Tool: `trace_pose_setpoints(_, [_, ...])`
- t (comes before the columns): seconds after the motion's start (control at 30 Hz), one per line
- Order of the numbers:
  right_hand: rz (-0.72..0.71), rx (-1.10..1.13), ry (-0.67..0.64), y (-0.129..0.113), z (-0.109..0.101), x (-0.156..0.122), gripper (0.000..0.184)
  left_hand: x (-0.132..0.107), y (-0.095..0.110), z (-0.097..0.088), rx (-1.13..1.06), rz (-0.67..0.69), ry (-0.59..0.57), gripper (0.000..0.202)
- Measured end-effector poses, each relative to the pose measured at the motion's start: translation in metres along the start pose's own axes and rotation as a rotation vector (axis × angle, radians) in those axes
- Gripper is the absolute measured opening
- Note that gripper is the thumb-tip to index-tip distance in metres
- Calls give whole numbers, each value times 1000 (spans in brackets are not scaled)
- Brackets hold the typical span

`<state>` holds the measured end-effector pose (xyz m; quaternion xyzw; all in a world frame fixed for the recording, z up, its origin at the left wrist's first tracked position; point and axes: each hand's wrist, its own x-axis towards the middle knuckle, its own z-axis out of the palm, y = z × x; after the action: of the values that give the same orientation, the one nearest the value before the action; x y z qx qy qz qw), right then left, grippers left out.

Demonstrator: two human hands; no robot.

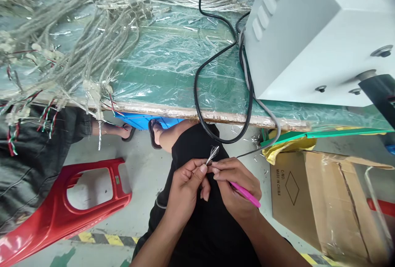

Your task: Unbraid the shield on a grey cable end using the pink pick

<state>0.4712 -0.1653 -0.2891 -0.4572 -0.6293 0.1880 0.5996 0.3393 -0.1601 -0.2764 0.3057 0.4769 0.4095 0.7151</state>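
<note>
Frayed wire strands (212, 154) splay from the end of a thin grey cable (262, 145), held up over a seated person's black shorts (197, 234) just off the front edge of the bench (210, 114). The left hand (185, 186) clamps the cable end between thumb and forefinger, while the right hand (237, 184) closes around a pink tool (247, 195) (its tip is hidden by the fingers) and comes in beside the left, the two hands all but touching at the fingertips. From the right hand, the grey cable loops out and back up past the bench's front edge toward a white metal machine housing (308, 40) at the right corner, alongside a looping black cable (194, 90). A green mat (173, 65) under clear plastic film covers the bench top, with bundles of braided wire harnesses (83, 40) heaped across its far left, their red, green and white leads (46, 117) dangling over the front edge. Below, a red plastic stool (64, 205) lies on the floor at left, beside a dark-clad leg (31, 168) and a sandalled foot (128, 132). A cardboard box (317, 201) printed "MADE IN CHINA" sits at right under a yellow bag (285, 147), and yellow-and-black hazard tape (105, 239) marks the floor near the bottom edge.
</note>
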Motion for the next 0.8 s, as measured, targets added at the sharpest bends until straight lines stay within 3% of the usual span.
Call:
trace_pose_setpoints(0.3, [81, -24, 41, 5, 1, -1, 29, -1, 3, -1, 15, 11, -10, 23])
trace_pose_setpoints(0.63, [324, -56, 162, 13, 4, 5, 21, 1, 0, -2, -16, -3, -23, 20])
trace_pose_setpoints(0.8, [292, -34, 232, 15, 2, 4, 21, -1, -1, -3, -41, 2, -14, 17])
